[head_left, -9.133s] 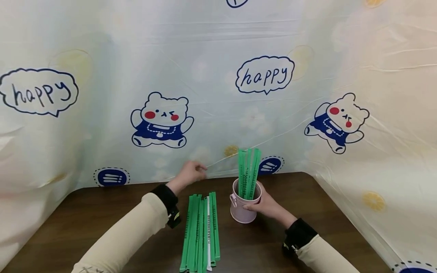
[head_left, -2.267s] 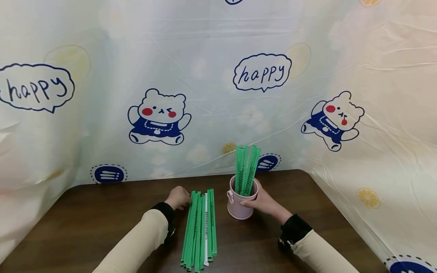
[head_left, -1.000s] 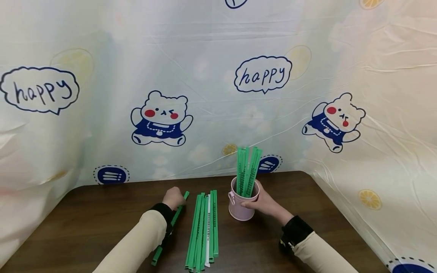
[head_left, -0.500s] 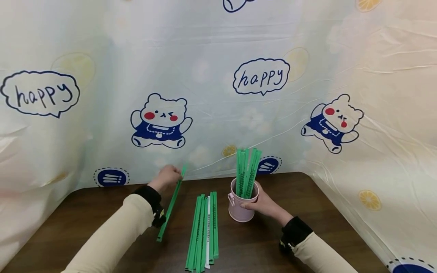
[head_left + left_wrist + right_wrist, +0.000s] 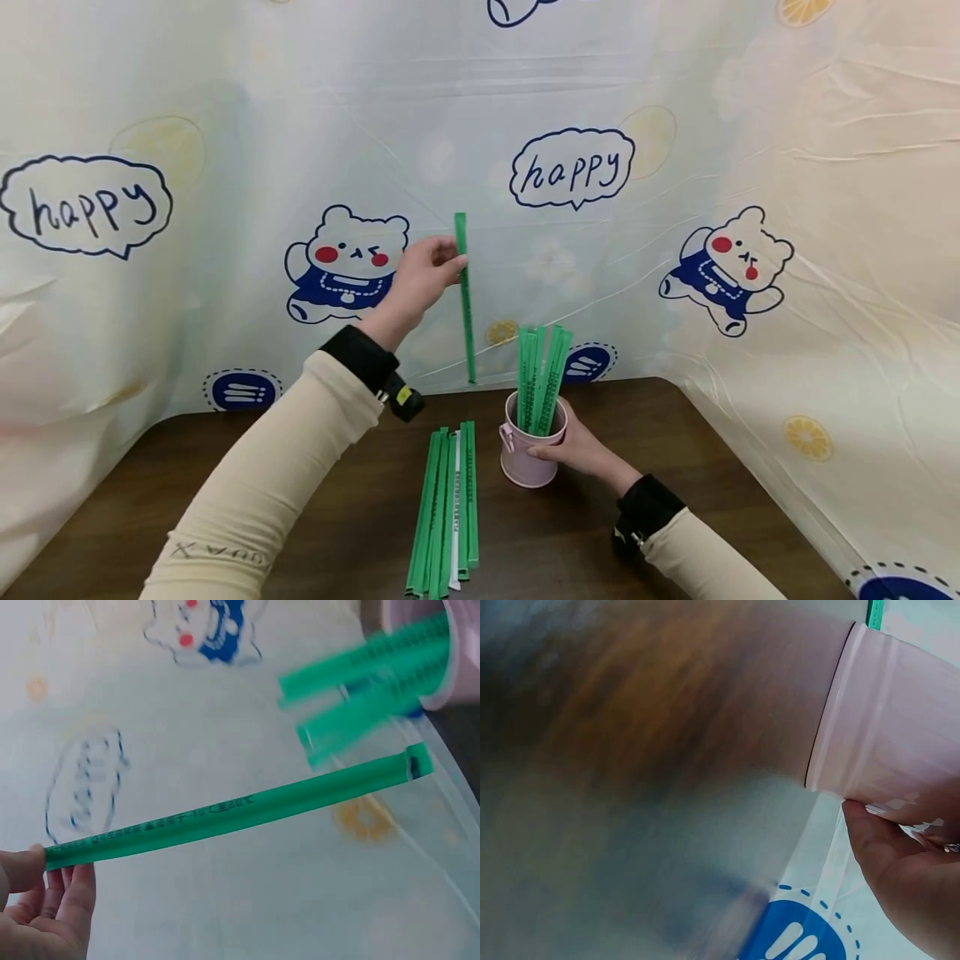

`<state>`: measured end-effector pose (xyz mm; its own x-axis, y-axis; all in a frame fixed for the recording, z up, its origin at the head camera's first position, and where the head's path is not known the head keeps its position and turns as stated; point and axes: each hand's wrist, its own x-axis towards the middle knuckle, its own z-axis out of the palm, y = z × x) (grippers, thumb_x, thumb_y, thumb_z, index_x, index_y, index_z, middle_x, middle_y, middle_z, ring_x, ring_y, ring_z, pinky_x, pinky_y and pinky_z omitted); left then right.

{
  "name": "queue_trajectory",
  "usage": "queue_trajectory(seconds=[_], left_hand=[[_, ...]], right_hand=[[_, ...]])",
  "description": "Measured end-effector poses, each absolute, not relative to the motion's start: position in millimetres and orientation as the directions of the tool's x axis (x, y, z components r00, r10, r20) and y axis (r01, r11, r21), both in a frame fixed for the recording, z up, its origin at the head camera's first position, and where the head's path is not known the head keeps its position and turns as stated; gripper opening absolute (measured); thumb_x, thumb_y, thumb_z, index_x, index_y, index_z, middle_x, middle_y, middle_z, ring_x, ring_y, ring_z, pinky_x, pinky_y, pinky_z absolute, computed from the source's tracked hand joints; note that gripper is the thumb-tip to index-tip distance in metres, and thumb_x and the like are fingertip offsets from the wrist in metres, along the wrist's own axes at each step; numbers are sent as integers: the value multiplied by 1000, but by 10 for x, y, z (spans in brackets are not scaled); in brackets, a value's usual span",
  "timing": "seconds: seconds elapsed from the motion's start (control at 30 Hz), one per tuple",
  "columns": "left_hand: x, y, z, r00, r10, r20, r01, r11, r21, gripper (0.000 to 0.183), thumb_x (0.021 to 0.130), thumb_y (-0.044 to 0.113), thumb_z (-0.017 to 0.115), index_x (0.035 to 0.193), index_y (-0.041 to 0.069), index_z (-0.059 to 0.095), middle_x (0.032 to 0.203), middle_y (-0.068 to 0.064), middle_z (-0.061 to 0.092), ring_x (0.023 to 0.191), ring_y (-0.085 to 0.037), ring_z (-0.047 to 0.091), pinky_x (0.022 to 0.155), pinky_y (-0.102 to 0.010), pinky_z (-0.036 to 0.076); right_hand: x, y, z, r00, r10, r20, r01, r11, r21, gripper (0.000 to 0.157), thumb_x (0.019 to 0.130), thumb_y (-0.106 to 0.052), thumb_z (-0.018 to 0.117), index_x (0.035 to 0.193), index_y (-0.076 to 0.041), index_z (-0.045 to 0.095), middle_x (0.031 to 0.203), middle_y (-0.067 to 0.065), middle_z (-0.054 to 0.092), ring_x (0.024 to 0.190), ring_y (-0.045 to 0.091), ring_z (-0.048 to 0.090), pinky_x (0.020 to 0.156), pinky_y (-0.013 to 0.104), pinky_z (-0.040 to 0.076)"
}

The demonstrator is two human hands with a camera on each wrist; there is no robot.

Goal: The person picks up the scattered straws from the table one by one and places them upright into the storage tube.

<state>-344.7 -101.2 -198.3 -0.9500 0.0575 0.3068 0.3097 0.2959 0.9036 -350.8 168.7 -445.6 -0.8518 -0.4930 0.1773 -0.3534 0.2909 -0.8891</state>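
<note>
Presently the left hand [image 5: 423,283] pinches one green wrapped straw [image 5: 467,325] near its upper end. Its long axis is almost vertical (the lower tip hangs free, to the left of the pink bucket [image 5: 527,467]). The right hand [image 5: 581,446], which is nearer, grips this bucket.

Head view forward, down; wrist views close; bucket [image 5: 528,465] shared.
</note>
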Motion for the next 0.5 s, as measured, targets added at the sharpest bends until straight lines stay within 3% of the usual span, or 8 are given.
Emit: queue_trajectory(seconds=[0.37,0.5], left_hand=[[-3429,-346,-2311,-913,116,390,406,180,896,31,103,10,61,132,-2,62,121,-22,67,116,-33,66,94,-36,61],[-3438,-197,-2596,-902,146,405,427,174,887,29,102,9,63,128,-2,65,116,-22,69,110,-34,68,92,-39,61]], right_hand=[[-3528,1706,-4479,-827,-517,220,-405,275,-872,98,85,-20,84,155,3,19,151,29,39,134,40,48,111,50,44],[-3512,1704,-4471,-834,-509,213,-399,290,-870,99,85,-21,83,155,4,18,152,29,39,135,39,48,112,49,43]])
